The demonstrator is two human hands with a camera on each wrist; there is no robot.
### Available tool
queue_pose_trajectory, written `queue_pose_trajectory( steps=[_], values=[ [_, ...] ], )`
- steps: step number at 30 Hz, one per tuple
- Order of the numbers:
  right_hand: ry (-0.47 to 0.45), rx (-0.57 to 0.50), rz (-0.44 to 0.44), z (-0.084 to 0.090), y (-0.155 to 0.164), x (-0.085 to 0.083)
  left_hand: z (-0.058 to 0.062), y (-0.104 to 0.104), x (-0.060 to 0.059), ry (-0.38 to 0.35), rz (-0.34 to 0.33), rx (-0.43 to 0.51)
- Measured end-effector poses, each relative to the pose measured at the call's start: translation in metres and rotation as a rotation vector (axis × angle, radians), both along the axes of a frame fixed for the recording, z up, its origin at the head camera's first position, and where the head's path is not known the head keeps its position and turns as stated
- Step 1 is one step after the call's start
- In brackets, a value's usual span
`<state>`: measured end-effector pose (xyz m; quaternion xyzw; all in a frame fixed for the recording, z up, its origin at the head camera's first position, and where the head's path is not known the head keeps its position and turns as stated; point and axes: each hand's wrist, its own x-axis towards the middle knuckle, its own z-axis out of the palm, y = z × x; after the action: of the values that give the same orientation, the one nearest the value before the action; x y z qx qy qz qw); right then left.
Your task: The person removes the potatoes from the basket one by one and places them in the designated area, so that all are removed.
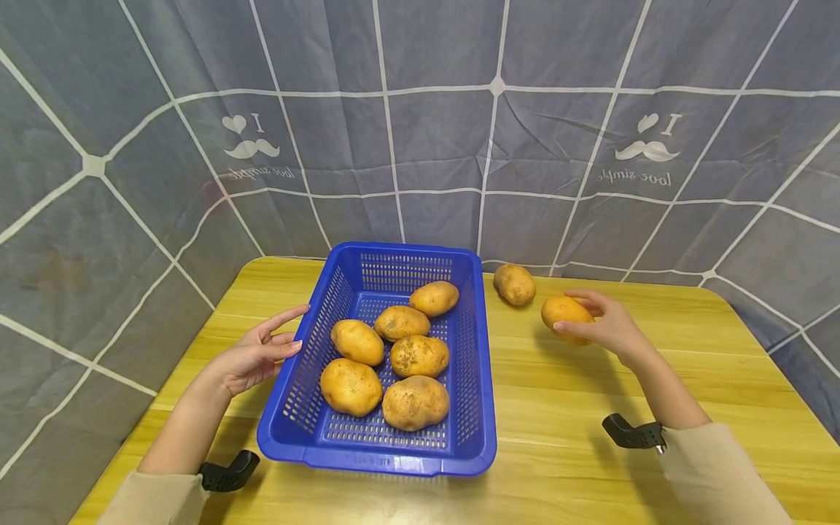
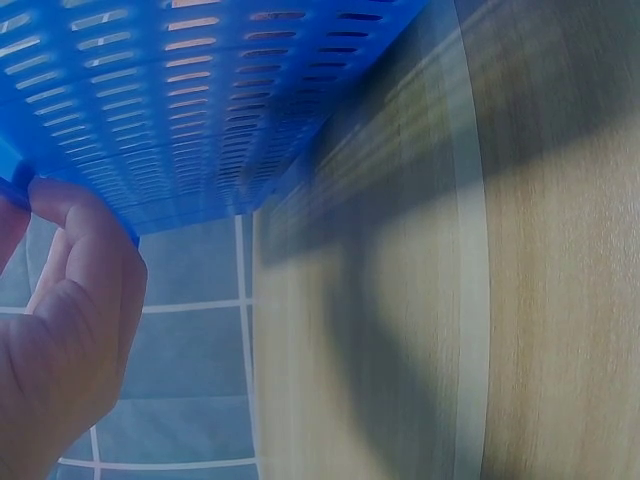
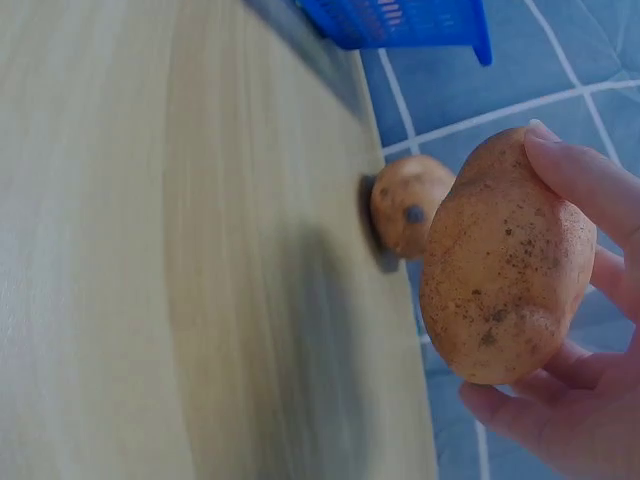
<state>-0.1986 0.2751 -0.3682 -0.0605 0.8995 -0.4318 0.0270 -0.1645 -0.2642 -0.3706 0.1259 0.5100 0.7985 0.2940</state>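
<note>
A blue plastic basket (image 1: 482, 379) stands on the wooden table and holds several potatoes (image 1: 420, 355). My left hand (image 1: 259, 354) rests with straight fingers against the basket's left wall (image 2: 200, 110); its fingers (image 2: 75, 290) touch the rim. My right hand (image 1: 607, 324) grips one potato (image 1: 563, 312) above the table, right of the basket; in the right wrist view this potato (image 3: 505, 265) fills the hand (image 3: 580, 330). Another potato (image 1: 515, 284) lies on the table behind it, also seen in the right wrist view (image 3: 405, 205).
The wooden table (image 1: 577, 394) is ringed by a grey checked cloth backdrop (image 1: 433, 146) at the back and sides. A corner of the basket (image 3: 400, 22) shows in the right wrist view. Black wrist mounts (image 1: 633, 434) sit near both sleeves.
</note>
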Motion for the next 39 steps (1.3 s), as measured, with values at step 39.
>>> queue_pose_trajectory(
  steps=[39],
  values=[
    [-0.007,0.012,-0.239,-0.038,0.010,-0.036,-0.001,0.000,0.001,0.009,-0.015,0.009]
  ],
)
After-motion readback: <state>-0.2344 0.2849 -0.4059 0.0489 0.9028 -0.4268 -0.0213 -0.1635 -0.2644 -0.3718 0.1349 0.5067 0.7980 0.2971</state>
